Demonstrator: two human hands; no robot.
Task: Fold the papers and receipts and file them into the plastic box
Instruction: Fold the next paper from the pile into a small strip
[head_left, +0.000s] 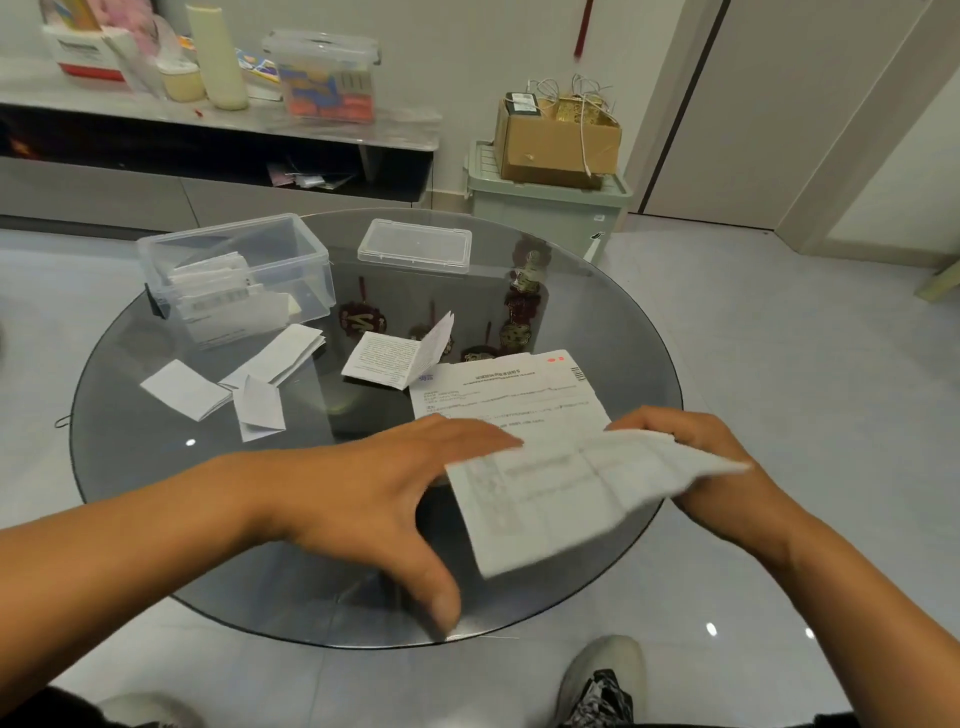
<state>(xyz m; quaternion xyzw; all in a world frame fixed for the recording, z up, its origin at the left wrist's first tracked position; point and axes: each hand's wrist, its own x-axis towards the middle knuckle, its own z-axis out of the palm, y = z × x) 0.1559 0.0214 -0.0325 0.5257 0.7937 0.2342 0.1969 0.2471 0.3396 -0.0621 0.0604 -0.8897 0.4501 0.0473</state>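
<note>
The creased sheet (561, 493) held over the table (639, 332) is smeared with motion blur, so its print cannot be read, and it hides the right hand's fingers (649, 418) apart from their tops. Both forearms run off the bottom edge. The folded slips inside the clear plastic box (306, 244) show only dimly through its wall.

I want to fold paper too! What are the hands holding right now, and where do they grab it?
The right hand holds a blurred, creased sheet of paper by its right end. The left hand is spread open beside the sheet's left edge, gripping nothing.
</note>
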